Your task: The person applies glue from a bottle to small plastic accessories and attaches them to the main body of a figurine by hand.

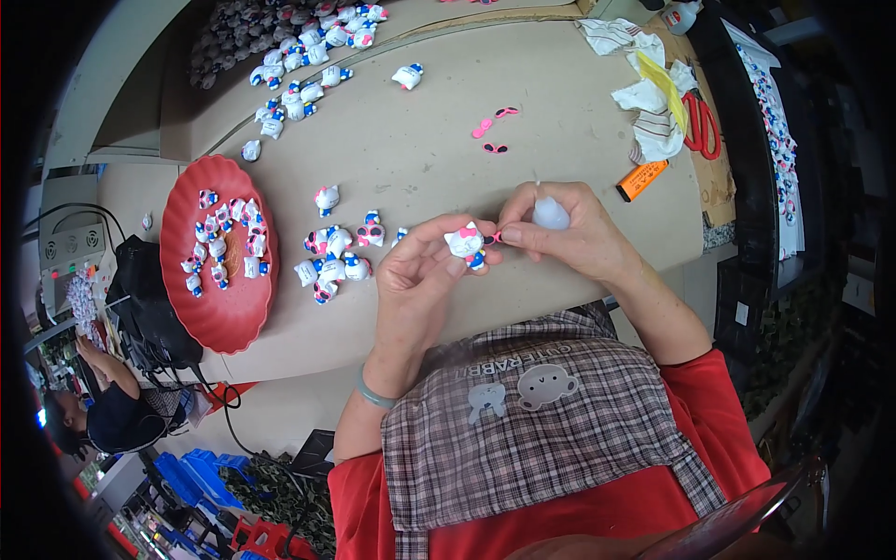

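Observation:
My left hand (416, 271) is closed around a small white cat figurine (463, 241) with a pink bow and a blue body, its face turned up. Between the thumb and finger of my right hand (586, 238) is a tiny pair of pink toy sunglasses (493, 238) with dark lenses, right beside the figurine's head. I cannot tell whether the two touch. That same hand also keeps a small translucent squeeze bottle (551, 214) with a thin needle tip, pointing away from me. Left of my hands lie several similar figurines (329, 243), some wearing sunglasses.
A red scalloped tray (219, 331) with figurines stands at left. More figurines (313, 42) are heaped at the far left. Loose sunglasses (496, 148) lie mid-table. On the right are an orange box (642, 181), rags (644, 98) and red-handled scissors (702, 126). Another person (117, 401) sits far left.

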